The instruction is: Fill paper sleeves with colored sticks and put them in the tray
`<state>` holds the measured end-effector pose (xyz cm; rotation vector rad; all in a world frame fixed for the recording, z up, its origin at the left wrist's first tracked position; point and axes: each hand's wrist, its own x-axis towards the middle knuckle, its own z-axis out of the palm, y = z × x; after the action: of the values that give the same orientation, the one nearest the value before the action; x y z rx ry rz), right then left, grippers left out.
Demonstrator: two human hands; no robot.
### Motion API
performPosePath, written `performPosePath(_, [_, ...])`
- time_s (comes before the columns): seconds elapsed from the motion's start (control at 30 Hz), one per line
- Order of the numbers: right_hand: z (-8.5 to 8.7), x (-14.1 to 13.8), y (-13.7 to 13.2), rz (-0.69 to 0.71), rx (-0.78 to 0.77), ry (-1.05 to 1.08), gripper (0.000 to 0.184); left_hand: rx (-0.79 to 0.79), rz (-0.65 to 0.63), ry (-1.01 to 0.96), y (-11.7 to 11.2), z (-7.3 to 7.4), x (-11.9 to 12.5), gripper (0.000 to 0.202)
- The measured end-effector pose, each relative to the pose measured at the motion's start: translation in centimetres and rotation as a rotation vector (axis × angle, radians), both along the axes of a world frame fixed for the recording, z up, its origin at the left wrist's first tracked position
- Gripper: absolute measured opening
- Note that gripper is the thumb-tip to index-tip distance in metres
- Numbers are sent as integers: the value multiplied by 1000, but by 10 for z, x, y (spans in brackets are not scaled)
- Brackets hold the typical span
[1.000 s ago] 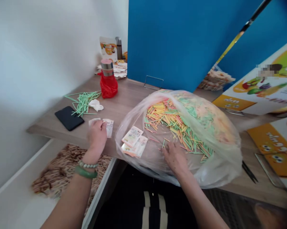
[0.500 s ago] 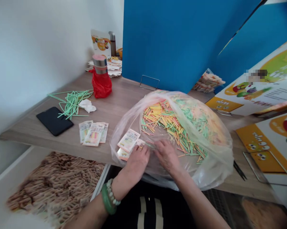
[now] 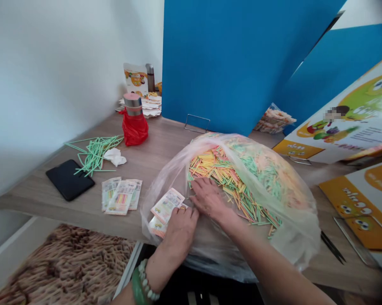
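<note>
A big clear plastic bag (image 3: 292, 228) lies open on the wooden table (image 3: 159, 152), heaped with thin yellow, green and orange sticks (image 3: 238, 178). My right hand (image 3: 208, 197) rests palm down on the sticks at the near edge of the heap, fingers spread. Just left of it my left hand (image 3: 180, 224), with a ring and green bracelets, has its fingers curled over small printed packets (image 3: 165, 205) at the bag's mouth. Whether it grips one is unclear.
Three filled packets (image 3: 121, 199) lie left of the bag, beside a black phone (image 3: 69, 184), loose green sticks (image 3: 95, 149) and a crumpled tissue (image 3: 114, 156). A red-wrapped flask (image 3: 134, 120) stands behind. Blue panels (image 3: 229, 59) and printed boards (image 3: 346, 123) close the back and right.
My left hand left the packets on the table and came to the packets at the bag's mouth. My right hand slid forward onto the stick heap.
</note>
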<state>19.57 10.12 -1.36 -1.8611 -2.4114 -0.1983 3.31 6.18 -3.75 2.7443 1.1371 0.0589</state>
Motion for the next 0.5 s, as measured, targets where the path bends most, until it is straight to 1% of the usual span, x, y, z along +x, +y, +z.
performPosePath(0.07, [-4, -1, 5, -12, -4, -39, 22, -18, 2, 14, 2, -2, 1, 25])
performPosePath(0.13, [-8, 6, 11, -85, -10, -81, 16, -47, -8, 40, 4, -2, 2, 23])
performPosePath(0.2, [-9, 13, 14, -169, -3, -71, 19, -56, -5, 44, 5, -1, 3, 22])
performPosePath(0.27, [-7, 13, 16, -196, 9, -18, 19, -45, -5, 31, 6, 2, 5, 22])
performPosePath(0.33, [-3, 4, 17, -193, 0, 26, 18, 11, -8, -8, 8, 4, 7, 24])
performPosePath(0.4, [0, -10, 22, -214, -27, 34, 22, 68, -9, -48, 10, 6, 8, 27])
performPosePath(0.43, [0, -17, 27, -240, -41, 28, 23, 73, -8, -57, 12, 7, 9, 29])
performPosePath(0.5, [-1, -28, 38, -305, -72, 16, 25, 26, -9, -46, 16, 8, 9, 30])
